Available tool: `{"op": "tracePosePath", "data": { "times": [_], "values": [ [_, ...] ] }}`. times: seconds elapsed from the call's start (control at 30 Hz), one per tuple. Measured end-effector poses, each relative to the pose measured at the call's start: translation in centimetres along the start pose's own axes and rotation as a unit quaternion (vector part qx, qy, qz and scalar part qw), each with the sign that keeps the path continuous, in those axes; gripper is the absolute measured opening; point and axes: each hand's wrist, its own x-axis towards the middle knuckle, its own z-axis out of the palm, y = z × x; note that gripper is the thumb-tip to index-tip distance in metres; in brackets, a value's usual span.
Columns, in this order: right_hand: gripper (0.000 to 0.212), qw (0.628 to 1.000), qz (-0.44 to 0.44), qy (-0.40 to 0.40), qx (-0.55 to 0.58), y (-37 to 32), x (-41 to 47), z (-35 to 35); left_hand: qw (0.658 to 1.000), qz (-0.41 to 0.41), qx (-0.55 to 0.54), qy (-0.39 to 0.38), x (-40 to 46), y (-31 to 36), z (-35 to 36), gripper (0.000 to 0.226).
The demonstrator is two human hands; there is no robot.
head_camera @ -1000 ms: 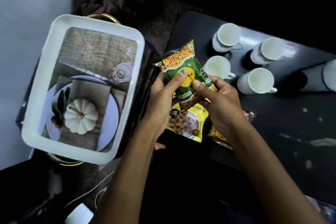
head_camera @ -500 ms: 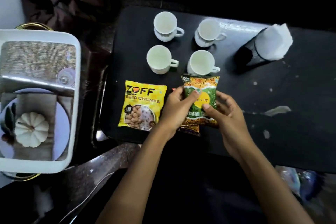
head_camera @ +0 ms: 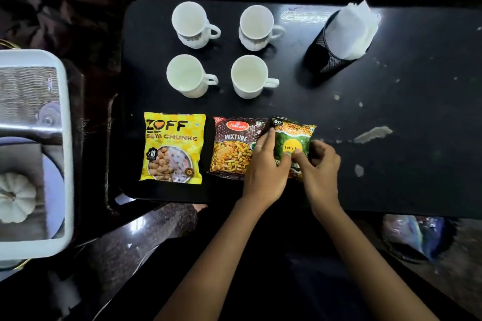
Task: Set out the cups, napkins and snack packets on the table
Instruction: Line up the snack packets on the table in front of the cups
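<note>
Napkins (head_camera: 348,31), white and bunched, standing in a black mesh holder (head_camera: 327,56) at the far right of the dark desk (head_camera: 417,117), leaning rightward over its rim. Four white cups (head_camera: 187,22), all upright and empty inside, handles turned right, set two by two left of the holder, each apart from its neighbours. White tray (head_camera: 66,138) off the desk's left edge, holding a woven mat, a plate and a small white pumpkin (head_camera: 15,198).

Along the near edge, three snack packets in a row: yellow soya chunks packet (head_camera: 172,147) lying flat near the left corner, brown mixture packet (head_camera: 232,148) just beside it with a narrow dark gap between, green packet (head_camera: 292,138) next, its left edge overlapping or touching the mixture packet; cannot tell which. Green packet pinched from both sides: left hand (head_camera: 263,167) with fingers (head_camera: 270,138) curled along its left side and thumb on its face, right hand (head_camera: 319,167) clasping its right side, thumb meeting the other near the yellow circle. Lower part of the packet hidden under the hands.

Open desk to the right of the green packet, scuffed with pale marks, bare out to the frame's right edge. Little room between packets and the near edge; a clear band between packets and cups.
</note>
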Motion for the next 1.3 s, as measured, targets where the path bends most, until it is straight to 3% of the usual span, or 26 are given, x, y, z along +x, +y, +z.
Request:
{"op": "tracePosePath", "data": {
  "times": [0.1, 0.17, 0.23, 0.37, 0.47, 0.83, 1.07, 1.3],
  "values": [
    [0.045, 0.975, -0.147, 0.055, -0.157, -0.6, -0.9, -0.3, 0.978, 0.119, 0.144, 0.092, -0.7, -0.1, -0.5, 0.047],
    [0.046, 0.939, -0.23, 0.034, -0.253, -0.6, -1.3, -0.1, 0.943, 0.179, 0.256, 0.116, -0.5, -0.7, -0.8, 0.047],
    [0.049, 0.9, -0.288, -0.024, -0.327, -0.2, -1.5, 0.5, 0.917, 0.179, 0.338, 0.115, -0.1, -2.0, -1.1, 0.05],
    [0.06, 0.846, -0.305, -0.096, -0.426, 1.6, -1.1, 1.6, 0.886, 0.124, 0.432, 0.116, 0.6, -5.2, -2.1, 0.06],
    [0.063, 0.825, -0.315, -0.106, -0.457, 2.2, -0.6, 2.1, 0.882, 0.115, 0.444, 0.106, 1.0, -6.3, -2.5, 0.063],
    [0.063, 0.81, -0.333, -0.098, -0.473, 2.2, -0.5, 2.7, 0.889, 0.074, 0.429, 0.143, 1.4, -6.2, -2.0, 0.064],
    [0.063, 0.806, -0.36, -0.036, -0.469, 1.1, -1.8, 3.6, 0.903, 0.102, 0.375, 0.184, 0.5, -7.5, -4.0, 0.064],
    [0.067, 0.759, -0.399, -0.089, -0.507, 0.3, -2.6, 7.2, 0.898, 0.025, 0.386, 0.208, -0.5, -11.3, -8.0, 0.063]
  ]
}}
